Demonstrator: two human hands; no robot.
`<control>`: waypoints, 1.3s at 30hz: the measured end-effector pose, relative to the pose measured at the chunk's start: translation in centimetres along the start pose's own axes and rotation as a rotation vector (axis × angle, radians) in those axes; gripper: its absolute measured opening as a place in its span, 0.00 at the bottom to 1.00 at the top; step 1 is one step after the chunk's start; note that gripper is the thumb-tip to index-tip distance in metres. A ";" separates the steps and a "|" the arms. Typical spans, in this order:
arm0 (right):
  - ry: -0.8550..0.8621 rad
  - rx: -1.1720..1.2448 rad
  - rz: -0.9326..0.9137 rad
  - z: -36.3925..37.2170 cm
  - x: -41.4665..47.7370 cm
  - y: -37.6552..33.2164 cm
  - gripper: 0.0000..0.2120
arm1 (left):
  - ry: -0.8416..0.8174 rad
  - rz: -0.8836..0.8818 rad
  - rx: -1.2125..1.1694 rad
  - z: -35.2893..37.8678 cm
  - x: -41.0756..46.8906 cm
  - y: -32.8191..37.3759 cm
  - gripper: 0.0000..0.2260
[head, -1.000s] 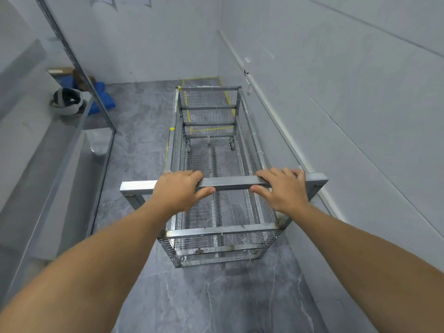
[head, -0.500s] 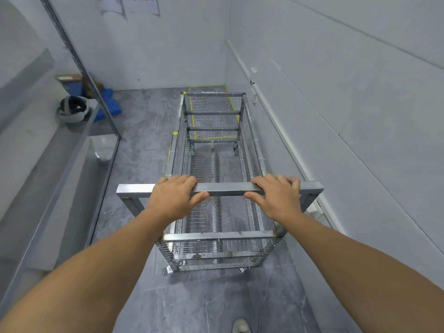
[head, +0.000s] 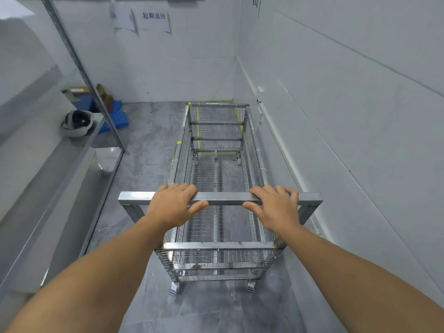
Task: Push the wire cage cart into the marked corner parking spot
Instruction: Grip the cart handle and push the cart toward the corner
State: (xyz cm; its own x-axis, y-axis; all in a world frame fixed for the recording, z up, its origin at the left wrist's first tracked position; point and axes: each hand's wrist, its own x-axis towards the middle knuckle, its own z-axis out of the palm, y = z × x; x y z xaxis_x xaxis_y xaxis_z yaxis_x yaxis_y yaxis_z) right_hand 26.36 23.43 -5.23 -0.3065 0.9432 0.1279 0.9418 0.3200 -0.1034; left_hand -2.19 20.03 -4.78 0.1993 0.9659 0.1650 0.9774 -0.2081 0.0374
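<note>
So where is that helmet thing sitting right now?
In the head view, the helmet sits on the left, on the grey ledge, beside the blue crate and left of the wire cage cart.

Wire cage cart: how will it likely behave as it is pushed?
The wire cage cart likely rolls easily on its casters. Empty mesh suggests it is light for its size. The steel frame looks stiff; both hands on the handle bar should keep it straight.

The yellow taped floor outline (head: pixel 197 121) shows only in pieces through the steel wire-mesh cage cart (head: pixel 217 164). The left paper wall sign (head: pixel 123 19) is too blurred to read. The grey metal shelving (head: pixel 36 164) runs off the left edge.
</note>
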 end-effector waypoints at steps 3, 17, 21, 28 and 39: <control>0.017 0.011 -0.001 0.5 2.6 0.5 0.25 | -0.018 0.007 0.000 0.4 2.6 -1.0 0.20; 0.021 0.039 0.024 2.5 18.7 -1.4 0.25 | -0.046 0.032 -0.002 1.9 16.6 -11.0 0.19; 0.025 0.032 0.035 3.1 23.2 -1.7 0.25 | -0.054 0.045 0.005 2.8 20.6 -13.9 0.23; 0.025 0.046 0.036 3.9 31.0 -1.2 0.21 | -0.102 0.027 0.000 3.6 27.9 -17.4 0.25; 0.037 0.046 0.006 5.2 45.0 3.3 0.25 | -0.083 0.011 0.009 5.7 41.7 -20.5 0.24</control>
State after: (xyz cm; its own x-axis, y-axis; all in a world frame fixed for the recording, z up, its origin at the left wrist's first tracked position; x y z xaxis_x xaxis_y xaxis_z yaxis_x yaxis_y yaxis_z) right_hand 14.98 67.40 -4.96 -0.2949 0.9414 0.1638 0.9359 0.3192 -0.1491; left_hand -13.53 65.47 -4.28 0.2148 0.9731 0.0830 0.9756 -0.2177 0.0271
